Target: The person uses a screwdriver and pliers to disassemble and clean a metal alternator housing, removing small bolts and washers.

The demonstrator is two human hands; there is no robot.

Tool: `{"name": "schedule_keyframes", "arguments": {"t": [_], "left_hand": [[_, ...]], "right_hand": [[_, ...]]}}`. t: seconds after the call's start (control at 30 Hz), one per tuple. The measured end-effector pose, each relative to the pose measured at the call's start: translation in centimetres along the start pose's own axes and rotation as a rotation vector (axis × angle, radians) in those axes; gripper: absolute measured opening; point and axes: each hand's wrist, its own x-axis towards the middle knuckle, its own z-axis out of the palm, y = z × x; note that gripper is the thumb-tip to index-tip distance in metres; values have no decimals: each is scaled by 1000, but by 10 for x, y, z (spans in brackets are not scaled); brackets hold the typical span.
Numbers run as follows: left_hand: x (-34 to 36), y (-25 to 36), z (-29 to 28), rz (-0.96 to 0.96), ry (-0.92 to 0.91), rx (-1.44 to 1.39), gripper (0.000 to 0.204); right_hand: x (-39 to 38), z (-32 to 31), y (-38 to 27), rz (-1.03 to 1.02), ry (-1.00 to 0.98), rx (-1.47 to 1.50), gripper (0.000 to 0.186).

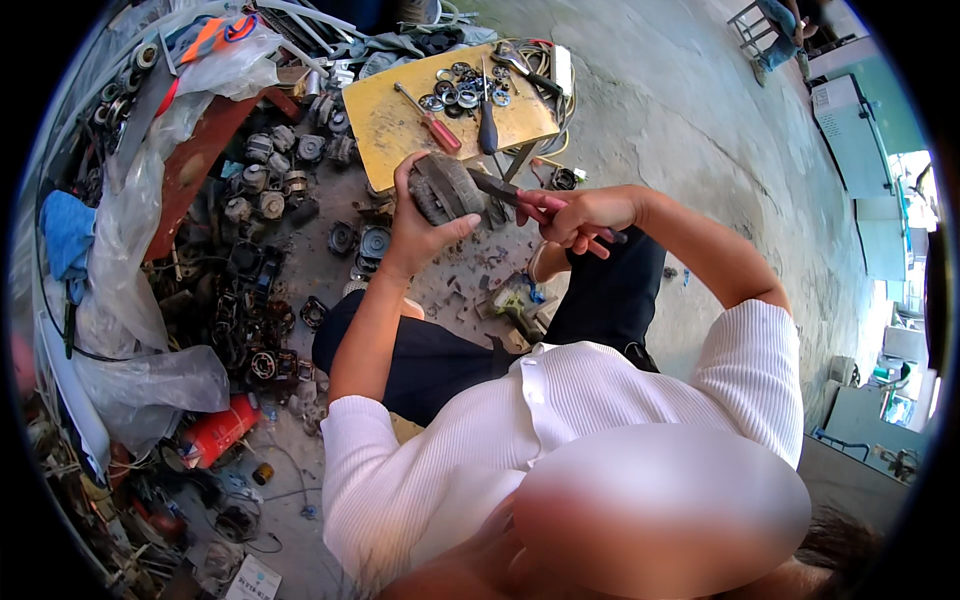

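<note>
My left hand grips a round, dark grey metal part, like a dusty motor housing, tilted in front of me. My right hand holds red-handled pliers, whose dark jaws reach to the part's right side; whether they bite on it I cannot tell. Just beyond lies a yellow board bearing a red-handled screwdriver, a dark-handled screwdriver, a black-handled tool and several small rings.
Heaped metal parts, plastic sheeting and a red cylinder crowd the left. A green power tool lies between my legs. Cables surround the board's right end. A person sits far right, near pale green cabinets.
</note>
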Motion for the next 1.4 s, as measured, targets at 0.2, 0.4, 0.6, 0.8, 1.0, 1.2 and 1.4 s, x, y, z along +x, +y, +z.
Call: {"name": "schedule_keyframes", "arguments": {"t": [0.2,0.4,0.6,0.8,1.0,1.2,1.4], "left_hand": [[3,-10,0,-25,-14,-16,95],[13,-17,5,-35,205,-138,89],[22,-13,-20,-102,380,-312,69],[21,-11,-23,-316,184,-854,49],[20,-14,-21,-342,225,-974,54],[19,-10,-22,-343,183,-976,53],[17,0,-11,-310,214,-923,47]], "right_hand": [[5,-22,1,92,-100,135,48],[35,4,25,-68,229,101,42],[30,15,30,-170,259,139,27],[36,18,28,-110,352,-100,36],[43,27,34,-283,581,-340,47],[49,31,35,-357,796,-841,70],[55,39,31,-370,869,-913,70]]}}
